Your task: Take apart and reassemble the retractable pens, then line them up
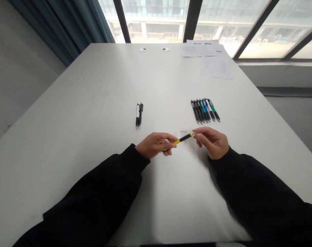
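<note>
My left hand (pixel 156 144) is closed around the yellow end of a yellow and black pen (pixel 183 139), held just above the white table (pixel 94 103). My right hand (pixel 212 141) pinches the pen's black end with thumb and fingertips. A small pale part (pixel 183 131) lies on the table just behind the pen. To the right, several pens (pixel 205 110) lie side by side in a row, black, green, blue and white. To the left, two pens (pixel 138 115), one white and one black, lie together.
Sheets of printed paper (pixel 212 60) lie at the far right of the table. Two round cable grommets (pixel 154 49) sit near the far edge. Windows run behind the table, with a dark curtain (pixel 68 24) at the left.
</note>
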### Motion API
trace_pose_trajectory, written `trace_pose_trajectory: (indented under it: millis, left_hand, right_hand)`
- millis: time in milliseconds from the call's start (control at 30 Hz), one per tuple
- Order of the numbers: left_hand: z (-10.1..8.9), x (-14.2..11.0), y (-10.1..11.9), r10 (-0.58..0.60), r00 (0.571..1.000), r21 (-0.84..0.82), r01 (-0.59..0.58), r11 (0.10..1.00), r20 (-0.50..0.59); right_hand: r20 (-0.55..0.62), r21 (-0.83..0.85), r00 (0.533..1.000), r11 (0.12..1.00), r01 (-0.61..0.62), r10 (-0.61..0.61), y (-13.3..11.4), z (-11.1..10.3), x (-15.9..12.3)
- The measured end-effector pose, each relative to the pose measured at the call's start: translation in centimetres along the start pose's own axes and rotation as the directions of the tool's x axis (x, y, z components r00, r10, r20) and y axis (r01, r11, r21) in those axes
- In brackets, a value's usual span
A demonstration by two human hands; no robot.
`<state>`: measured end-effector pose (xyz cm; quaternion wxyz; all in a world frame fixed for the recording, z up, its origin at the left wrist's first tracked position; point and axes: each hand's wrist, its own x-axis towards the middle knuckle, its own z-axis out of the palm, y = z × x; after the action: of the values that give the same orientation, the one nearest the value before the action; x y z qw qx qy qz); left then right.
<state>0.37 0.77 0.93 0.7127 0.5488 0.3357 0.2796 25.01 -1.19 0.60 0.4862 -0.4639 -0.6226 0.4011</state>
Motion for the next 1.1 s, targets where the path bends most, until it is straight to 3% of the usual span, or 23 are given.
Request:
trace_pose_trajectory:
  millis: [100, 233, 367, 567, 800, 1100]
  left_hand:
    - [-0.1, 0.1, 0.1, 0.022, 1.000, -0.027, -0.023, 0.999, -0.020]
    - [-0.1, 0.2, 0.3, 0.023, 0.999, -0.033, -0.024, 0.999, -0.036]
    - [0.0, 0.2, 0.2, 0.018, 0.998, -0.010, -0.019, 1.000, -0.064]
    - [-0.2, 0.1, -0.4, 0.028, 0.997, 0.098, -0.021, 0.995, -0.071]
    - [-0.4, 0.0, -0.5, 0.030, 0.999, 0.154, -0.024, 0.988, -0.033]
    - [-0.5, 0.0, -0.5, 0.027, 1.000, 0.175, -0.024, 0.984, -0.016]
  right_hand:
    - [0.025, -0.404, 0.988, 0.902, 0.152, -0.156, 1.3, -0.3, 1.3]
    - [0.166, -0.577, 0.957, 0.764, 0.289, -0.236, 2.1, 0.2, 2.6]
    - [0.189, -0.605, 0.953, 0.737, 0.302, -0.235, 2.0, 0.5, 2.8]
    - [0.015, -0.546, 0.960, 0.802, 0.241, -0.279, 2.2, -0.3, 2.3]
    - [0.043, -0.485, 0.932, 0.808, 0.334, -0.359, 2.3, -0.4, 1.8]
    - [0.034, -0.496, 0.933, 0.804, 0.328, -0.359, 2.2, -0.5, 1.8]
